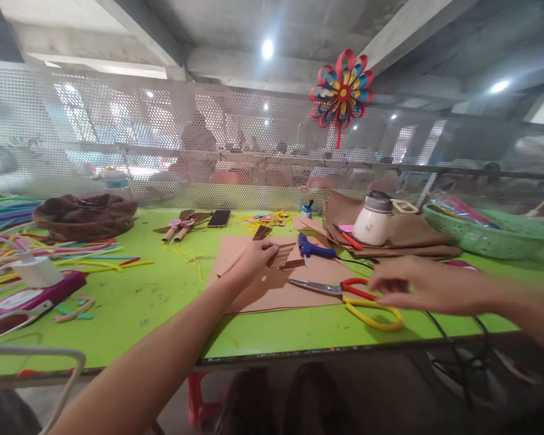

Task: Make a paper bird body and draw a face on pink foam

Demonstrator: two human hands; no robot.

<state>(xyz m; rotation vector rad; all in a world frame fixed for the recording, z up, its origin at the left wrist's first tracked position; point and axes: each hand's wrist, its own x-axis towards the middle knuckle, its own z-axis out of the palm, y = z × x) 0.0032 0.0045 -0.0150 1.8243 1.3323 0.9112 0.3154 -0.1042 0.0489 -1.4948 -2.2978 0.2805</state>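
Observation:
My left hand point(256, 260) is closed in a pinch over the brown paper sheet point(249, 296). A dark brown paper piece with a fringed end point(262, 232) sticks out beyond its fingers; the rest is hidden by the hand. Brown paper strips point(284, 257) lie just right of the fingertips. My right hand point(405, 284) is smeared by motion beside the scissors point(320, 287), at their red and yellow handles; whether it touches them I cannot tell. The scissors lie with blades pointing left. Behind them rests a blue glue gun point(316, 249), nozzle down toward the paper.
Around the green table point(140, 314) stand a phone point(219, 218), small paper figures point(181, 226), a brown fabric ring point(85, 217), a purple power strip point(36, 299), pipe cleaners point(95, 251), a white jar point(372, 220) and a green basket point(512, 232). Black cables point(453, 344) hang at right.

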